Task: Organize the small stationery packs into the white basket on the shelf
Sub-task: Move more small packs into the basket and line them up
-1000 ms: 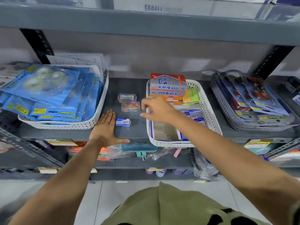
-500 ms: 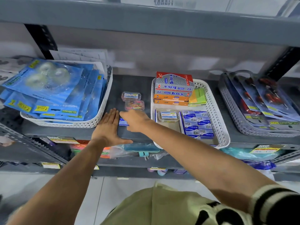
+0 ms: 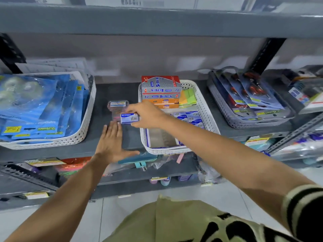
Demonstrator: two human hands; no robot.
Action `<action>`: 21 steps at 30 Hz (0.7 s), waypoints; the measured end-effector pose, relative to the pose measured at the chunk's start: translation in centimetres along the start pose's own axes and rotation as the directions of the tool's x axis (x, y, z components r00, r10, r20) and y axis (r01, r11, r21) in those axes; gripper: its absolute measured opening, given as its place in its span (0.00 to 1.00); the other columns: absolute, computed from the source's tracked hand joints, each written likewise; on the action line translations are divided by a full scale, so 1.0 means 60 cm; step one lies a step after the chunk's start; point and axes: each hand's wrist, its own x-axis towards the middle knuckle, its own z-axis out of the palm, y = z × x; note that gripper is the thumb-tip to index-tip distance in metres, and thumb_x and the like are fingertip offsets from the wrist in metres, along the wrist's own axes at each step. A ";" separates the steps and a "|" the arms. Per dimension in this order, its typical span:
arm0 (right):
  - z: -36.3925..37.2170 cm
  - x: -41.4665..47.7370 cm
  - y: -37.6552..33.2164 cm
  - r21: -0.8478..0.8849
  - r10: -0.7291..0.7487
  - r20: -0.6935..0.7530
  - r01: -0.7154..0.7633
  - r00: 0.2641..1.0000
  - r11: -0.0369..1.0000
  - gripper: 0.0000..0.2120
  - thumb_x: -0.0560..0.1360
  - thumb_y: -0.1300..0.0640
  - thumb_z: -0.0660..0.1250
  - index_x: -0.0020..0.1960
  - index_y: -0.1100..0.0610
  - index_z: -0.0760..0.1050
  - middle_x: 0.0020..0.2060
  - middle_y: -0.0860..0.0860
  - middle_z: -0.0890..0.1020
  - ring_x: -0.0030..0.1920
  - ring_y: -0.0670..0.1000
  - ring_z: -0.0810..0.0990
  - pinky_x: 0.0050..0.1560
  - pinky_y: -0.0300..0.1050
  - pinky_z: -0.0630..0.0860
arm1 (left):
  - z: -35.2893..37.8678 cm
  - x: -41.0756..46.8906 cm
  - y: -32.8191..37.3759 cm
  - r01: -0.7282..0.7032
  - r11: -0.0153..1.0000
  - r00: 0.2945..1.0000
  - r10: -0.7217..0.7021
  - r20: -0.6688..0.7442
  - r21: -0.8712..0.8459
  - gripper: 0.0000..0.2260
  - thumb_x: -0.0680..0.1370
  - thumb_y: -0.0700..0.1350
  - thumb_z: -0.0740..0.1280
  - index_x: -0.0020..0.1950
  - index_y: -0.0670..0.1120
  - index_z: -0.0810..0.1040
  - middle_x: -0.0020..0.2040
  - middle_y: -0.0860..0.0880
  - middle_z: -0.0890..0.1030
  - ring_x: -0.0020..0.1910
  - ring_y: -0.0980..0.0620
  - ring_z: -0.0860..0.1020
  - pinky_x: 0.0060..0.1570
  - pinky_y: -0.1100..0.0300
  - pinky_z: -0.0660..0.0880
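Blue stationery pack (image 3: 129, 118) pinched in the right hand (image 3: 146, 115), bound for the white basket (image 3: 206, 110). Left hand (image 3: 111, 142) lies flat, empty, bracing on the shelf (image 3: 104, 95).

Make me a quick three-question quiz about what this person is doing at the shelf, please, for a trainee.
1. True or false: the right hand holds a small blue-and-white cardboard pack.
2. Where is the left hand?
A. inside the white perforated plastic basket
B. flat on the grey metal shelf board
C. gripping the blue tape packets
3. Fill in: two small clear plastic boxes lie on the shelf to the ____ of that basket.

Key: 1 true; 2 B; 3 left.
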 end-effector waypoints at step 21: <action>-0.126 -0.227 0.175 -0.223 0.447 0.324 -0.392 0.834 0.893 0.21 0.66 0.62 0.75 0.58 0.62 0.77 0.46 0.52 0.77 0.46 0.52 0.76 0.41 0.40 0.71 | 0.003 0.002 0.045 0.008 1.000 1.000 -0.008 0.000 -0.002 0.62 0.60 0.82 0.47 0.78 0.37 0.43 0.79 0.39 0.44 0.78 0.44 0.43 0.76 0.50 0.41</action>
